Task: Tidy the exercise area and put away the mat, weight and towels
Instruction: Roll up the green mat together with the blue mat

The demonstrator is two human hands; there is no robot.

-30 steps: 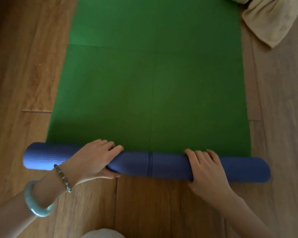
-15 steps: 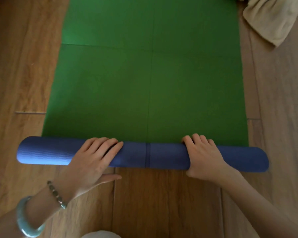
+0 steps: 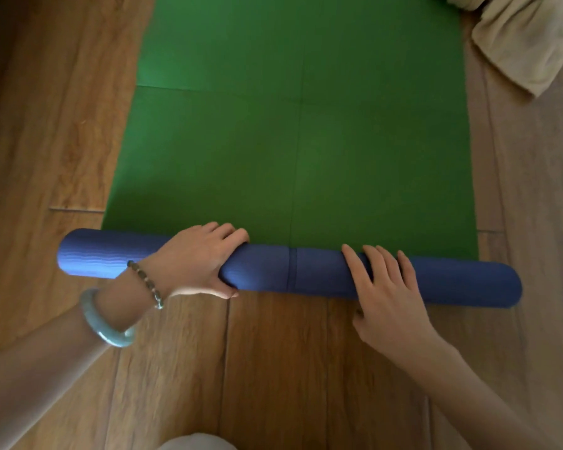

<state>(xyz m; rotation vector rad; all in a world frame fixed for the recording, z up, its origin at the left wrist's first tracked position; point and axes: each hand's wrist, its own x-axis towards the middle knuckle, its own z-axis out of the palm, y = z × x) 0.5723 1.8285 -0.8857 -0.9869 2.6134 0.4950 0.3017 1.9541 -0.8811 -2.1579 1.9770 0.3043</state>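
Observation:
An exercise mat point(image 3: 299, 151) lies on the wooden floor, green on top and blue underneath. Its near end is rolled into a blue tube point(image 3: 306, 269) running left to right. My left hand point(image 3: 199, 258) wraps over the roll's left part, fingers curled over the top and thumb under the near side. My right hand point(image 3: 387, 287) rests on the roll's right part with its fingers laid fairly straight across it. A crumpled beige towel point(image 3: 527, 40) lies at the top right, beside the mat's right edge. No weight is in view.
Wooden floorboards point(image 3: 273, 368) surround the mat on the left, right and near sides. A pale bit of my clothing point(image 3: 195, 443) shows at the bottom edge.
The roll has shifted a little along the mat. My left hand now curls round the roll with its thumb under it. My right hand has slid back, fingers straighter.

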